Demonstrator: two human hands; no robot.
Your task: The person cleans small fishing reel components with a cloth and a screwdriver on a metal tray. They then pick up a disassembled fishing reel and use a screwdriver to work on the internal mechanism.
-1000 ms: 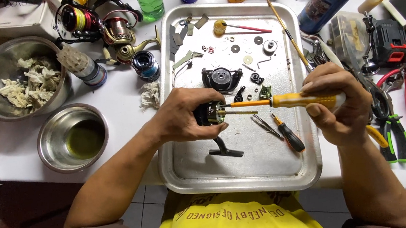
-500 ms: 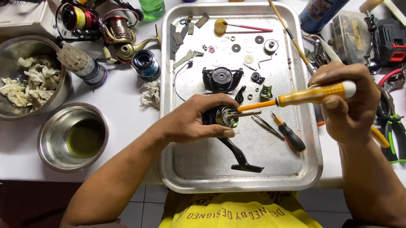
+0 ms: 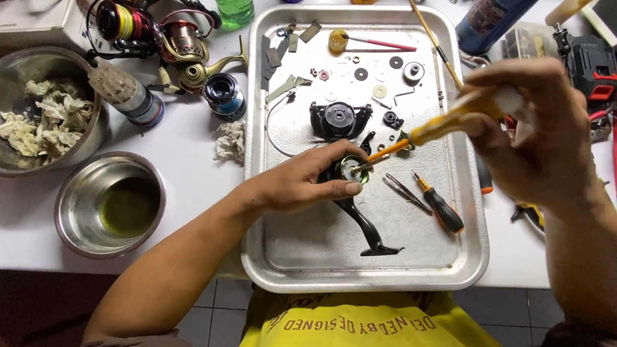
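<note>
My white table (image 3: pixel 192 143) fills most of the frame; grey floor tiles (image 3: pixel 220 314) show at the bottom, dark reddish floor (image 3: pixel 7 331) lower left.

I see the black fishing reel body w/ a long curved stem and foot (image 3: pixel 362 217) over the middle of the shiny metal tray (image 3: pixel 307 241). Foot end rests on the tray floor toward the near edge; body end is raised, gripped in my left hand (image 3: pixel 302 185). Open gear side faces right, greenish metal showing inside. The yellow-handled screwdriver w/ orange shaft (image 3: pixel 432 127) lies nearly level, tilted up to the right, tip in the reel body opening, handle wrapped in my right hand (image 3: pixel 538 132).
</note>
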